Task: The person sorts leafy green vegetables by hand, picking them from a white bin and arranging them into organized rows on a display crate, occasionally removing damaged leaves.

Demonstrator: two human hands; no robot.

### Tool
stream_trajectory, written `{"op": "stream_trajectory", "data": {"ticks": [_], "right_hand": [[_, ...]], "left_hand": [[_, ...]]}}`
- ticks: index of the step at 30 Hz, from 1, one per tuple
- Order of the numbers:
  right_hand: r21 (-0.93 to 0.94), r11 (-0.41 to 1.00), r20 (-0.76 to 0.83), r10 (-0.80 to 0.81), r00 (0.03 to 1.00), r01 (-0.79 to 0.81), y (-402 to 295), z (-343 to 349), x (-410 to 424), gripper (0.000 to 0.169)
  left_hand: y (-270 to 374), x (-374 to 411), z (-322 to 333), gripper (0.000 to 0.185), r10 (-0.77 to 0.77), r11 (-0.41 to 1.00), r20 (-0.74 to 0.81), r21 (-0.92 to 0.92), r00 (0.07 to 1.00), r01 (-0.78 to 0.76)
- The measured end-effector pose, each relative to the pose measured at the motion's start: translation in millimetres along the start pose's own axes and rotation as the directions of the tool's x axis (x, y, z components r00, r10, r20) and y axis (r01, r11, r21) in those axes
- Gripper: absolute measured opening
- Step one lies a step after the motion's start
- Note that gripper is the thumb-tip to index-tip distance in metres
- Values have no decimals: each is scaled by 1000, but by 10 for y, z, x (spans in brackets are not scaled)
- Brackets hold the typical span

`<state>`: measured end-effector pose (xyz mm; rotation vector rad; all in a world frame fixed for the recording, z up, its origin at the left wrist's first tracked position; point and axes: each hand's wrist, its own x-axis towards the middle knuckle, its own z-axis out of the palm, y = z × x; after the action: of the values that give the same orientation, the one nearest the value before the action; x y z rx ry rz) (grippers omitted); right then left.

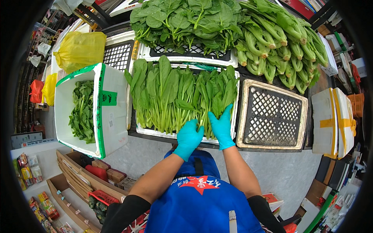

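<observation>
My left hand [190, 139], in a turquoise glove, has its thumb and fingers closed around a few stem ends at the near edge of the row. To its right, my gloved right hand [223, 128] lies against the leafy greens [163, 96], thumb and fingers spread. These long-stemmed greens lie side by side, leaves away from me and stems towards me. Under them is a white foam tray [169, 136] with a dark grid, its near rim showing below the stems. The right fingertips touch leaves near the tray's right side.
An upturned foam box [112, 128] on the left holds loose greens [83, 113]. Spinach-like leaves [189, 23] and thick-stemmed lettuce [274, 43] are heaped behind. On the right are a grid-topped crate [274, 115] and taped foam boxes [333, 122]. Yellow plastic bags [81, 49] sit at back left.
</observation>
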<state>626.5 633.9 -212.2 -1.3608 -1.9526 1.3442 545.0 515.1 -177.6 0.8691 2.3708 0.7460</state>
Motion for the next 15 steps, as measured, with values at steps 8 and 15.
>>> {"op": "stream_trajectory", "data": {"ticks": [8,15], "right_hand": [[91,995,38,-35,999,31,-100,-84,-32,115],[215,977,8,-11,1000,9,139,1,38,105]], "left_hand": [[56,231,117,41,163,977,-75,154,984,-150],[250,274,70,57,61,959,66,272,996,-76]]}}
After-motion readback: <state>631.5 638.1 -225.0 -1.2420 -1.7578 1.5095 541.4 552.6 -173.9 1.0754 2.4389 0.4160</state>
